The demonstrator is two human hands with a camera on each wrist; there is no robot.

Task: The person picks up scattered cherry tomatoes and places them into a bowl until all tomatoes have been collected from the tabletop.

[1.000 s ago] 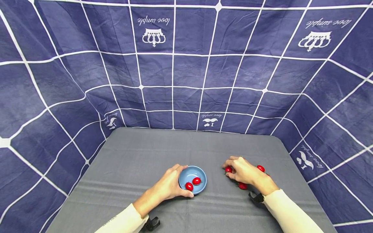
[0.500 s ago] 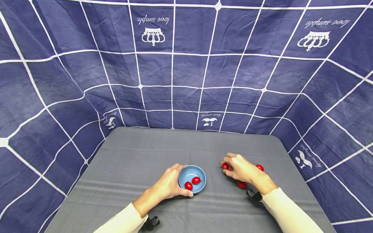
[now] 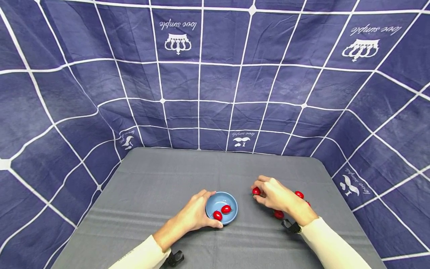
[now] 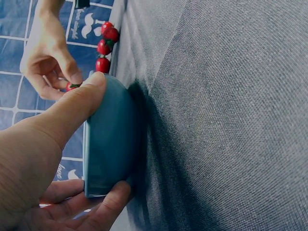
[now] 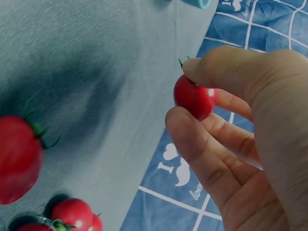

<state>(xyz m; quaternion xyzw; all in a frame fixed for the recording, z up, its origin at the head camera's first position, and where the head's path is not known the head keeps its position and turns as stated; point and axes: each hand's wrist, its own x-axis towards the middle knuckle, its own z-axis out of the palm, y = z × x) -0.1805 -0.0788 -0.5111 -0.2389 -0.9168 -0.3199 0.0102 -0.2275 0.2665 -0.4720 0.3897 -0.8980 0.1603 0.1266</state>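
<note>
My left hand [image 3: 193, 213] grips the small blue bowl [image 3: 210, 204] by its sides, thumb at the near rim and fingers at the far side. Two red cherry tomatoes [image 3: 226, 209] lie inside it. To the right of the bowl, my right hand [image 3: 273, 194] pinches another cherry tomato [image 5: 195, 96] between thumb and fingertips, its green stem showing by the thumb. In the right wrist view that tomato hangs above the cloth. The left wrist view shows the bowl's outer wall [image 4: 113, 139] between thumb and fingers; its inside is hidden there.
Several more cherry tomatoes [image 3: 279, 214] lie on the grey cloth-covered table [image 3: 161, 175] beside and beneath the right forearm, partly hidden by it. A blue checked cloth [image 3: 218, 82] hangs at the back and both sides of the table. Each wrist wears a black strap.
My right hand has moved a little to the left and away from me, carrying the pinched tomato toward the bowl. The left hand and bowl have stayed in place.
</note>
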